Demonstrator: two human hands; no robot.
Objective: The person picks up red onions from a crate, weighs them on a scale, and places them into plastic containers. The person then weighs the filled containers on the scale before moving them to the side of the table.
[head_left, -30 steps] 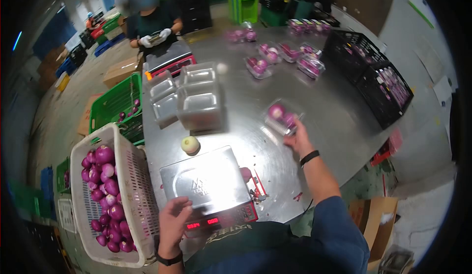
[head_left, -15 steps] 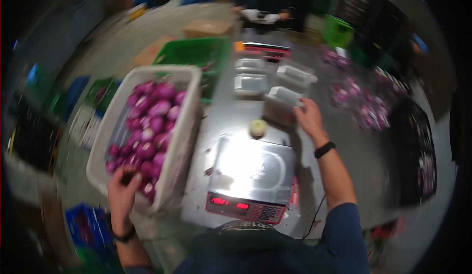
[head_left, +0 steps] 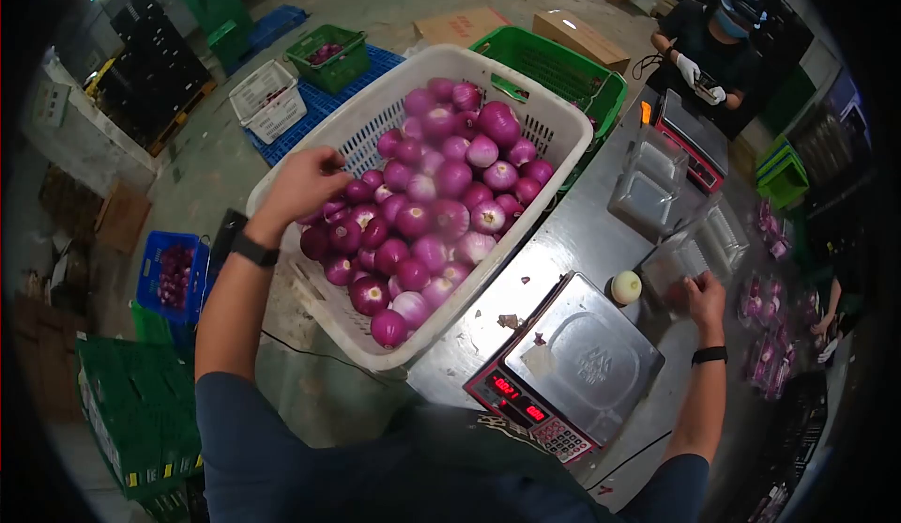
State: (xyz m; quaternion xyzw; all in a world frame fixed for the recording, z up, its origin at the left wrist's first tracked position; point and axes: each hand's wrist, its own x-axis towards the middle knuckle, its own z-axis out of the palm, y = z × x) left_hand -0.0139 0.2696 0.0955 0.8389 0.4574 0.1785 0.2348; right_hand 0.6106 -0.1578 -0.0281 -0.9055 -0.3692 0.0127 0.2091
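Note:
My left hand [head_left: 312, 183] is over the left side of a white plastic crate [head_left: 563, 138] heaped with peeled red onions [head_left: 454, 177]. Its fingers are bent and apart, close above the onions, with nothing visible in them. On the steel table, my right hand [head_left: 706, 299] pinches the near edge of a clear plastic clamshell box [head_left: 678, 258], whose lid stands open. Beside that box lies a single pale peeled onion [head_left: 626, 287]. Nearer me is a red digital scale [head_left: 584, 359] with a lit display and bits of onion skin on its plate.
More clear boxes [head_left: 648, 190] stand farther along the table, before a second scale [head_left: 693, 143]. A co-worker in white gloves [head_left: 699, 80] handles something small there. Packed onions [head_left: 768, 302] lie at right, near another person's hand [head_left: 826, 329]. A green crate [head_left: 605, 100] adjoins the white one.
The view has swung left, so the crate now sits central. My left hand has moved forward along the crate's left side. My right hand stays at the clear box.

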